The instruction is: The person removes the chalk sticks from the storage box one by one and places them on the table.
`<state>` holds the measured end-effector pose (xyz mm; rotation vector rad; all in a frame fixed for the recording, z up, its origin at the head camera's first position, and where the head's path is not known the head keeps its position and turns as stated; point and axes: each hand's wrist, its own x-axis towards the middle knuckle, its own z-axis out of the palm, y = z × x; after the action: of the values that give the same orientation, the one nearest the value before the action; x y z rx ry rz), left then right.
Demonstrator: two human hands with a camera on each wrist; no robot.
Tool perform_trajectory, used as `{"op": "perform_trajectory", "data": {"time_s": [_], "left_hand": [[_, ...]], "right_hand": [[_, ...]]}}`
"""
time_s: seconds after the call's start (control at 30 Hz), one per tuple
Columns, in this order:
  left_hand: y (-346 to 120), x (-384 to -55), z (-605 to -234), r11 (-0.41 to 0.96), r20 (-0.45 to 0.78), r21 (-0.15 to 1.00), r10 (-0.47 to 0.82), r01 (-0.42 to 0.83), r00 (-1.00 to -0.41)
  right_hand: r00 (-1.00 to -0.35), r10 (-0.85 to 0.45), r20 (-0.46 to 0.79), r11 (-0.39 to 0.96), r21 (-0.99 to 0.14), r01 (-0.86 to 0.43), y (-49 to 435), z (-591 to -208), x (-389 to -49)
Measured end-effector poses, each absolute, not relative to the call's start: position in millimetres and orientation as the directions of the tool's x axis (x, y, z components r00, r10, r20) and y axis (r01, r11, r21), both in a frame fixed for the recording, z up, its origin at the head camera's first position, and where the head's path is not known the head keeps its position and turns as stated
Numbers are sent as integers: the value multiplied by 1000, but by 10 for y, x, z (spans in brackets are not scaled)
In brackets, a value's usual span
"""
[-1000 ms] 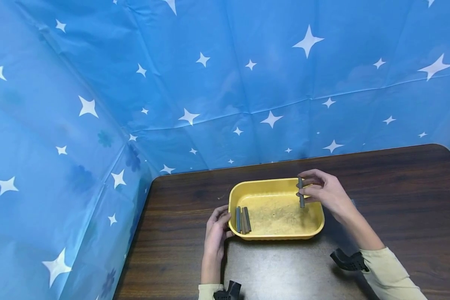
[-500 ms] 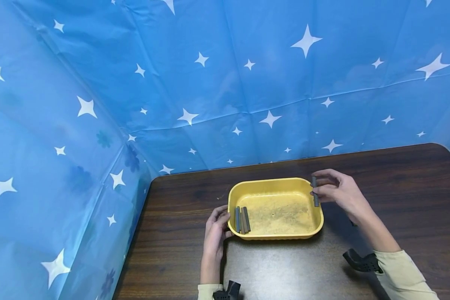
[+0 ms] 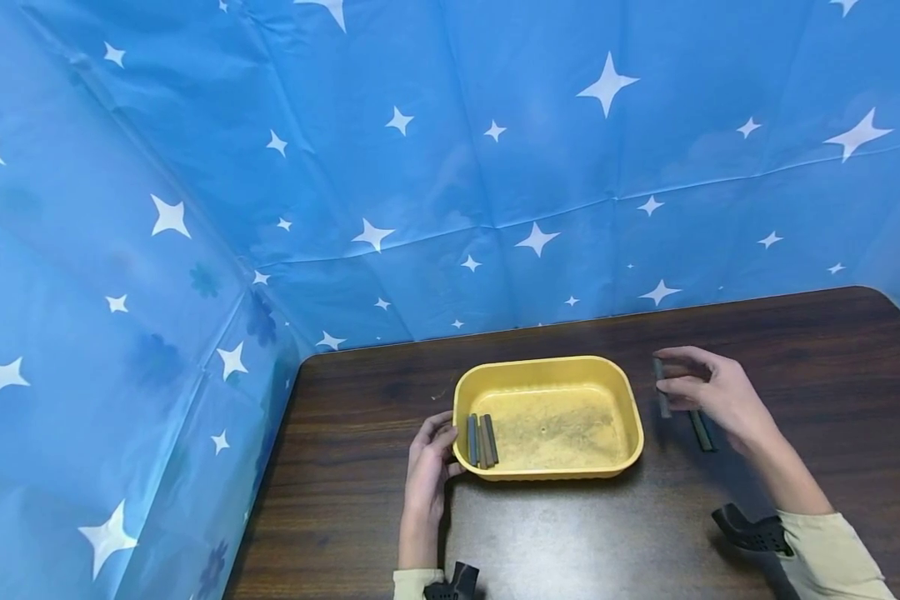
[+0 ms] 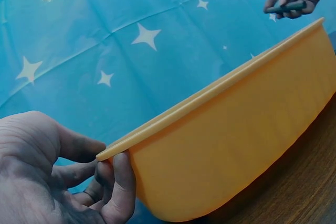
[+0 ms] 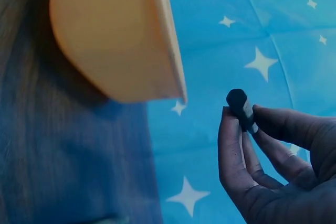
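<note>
The yellow plastic tray stands on the table, and my left hand pinches its left rim between thumb and fingers, as the left wrist view shows. In the air to the right of the tray, my right hand holds a dark grey six-sided stick upright between thumb and fingertips. Its flat end faces the right wrist camera. Three or so similar sticks, grey and brownish, lie side by side at the tray's left end. Dark smudges mark the tray's floor.
Below my right hand, dark greenish sticks lie on the brown wooden table, partly hidden by the hand. A blue curtain with white stars hangs behind the table and along its left side.
My right hand has carried the dark grey stick rightward from over the tray to beyond its right rim. The dark sticks on the table have come into sight. My left hand stays at the rim.
</note>
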<state>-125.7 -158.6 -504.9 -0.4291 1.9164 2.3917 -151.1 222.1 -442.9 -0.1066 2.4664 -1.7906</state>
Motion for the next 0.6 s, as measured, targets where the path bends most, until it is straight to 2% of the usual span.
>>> {"op": "perform_trajectory", "data": {"time_s": [0.37,0.6], "left_hand": [[-1594,-1257,-5044,-224,-242,952,-133,-209,-961],[-1587,-1253,-5034,-215,-236,955,-130,-205,-963]], "right_hand": [[-995,-85,-61,411,-911,21,2451,-4599,-1482],[-995,-63,-80,429,-902,45,2549,-4664,-1454]]}}
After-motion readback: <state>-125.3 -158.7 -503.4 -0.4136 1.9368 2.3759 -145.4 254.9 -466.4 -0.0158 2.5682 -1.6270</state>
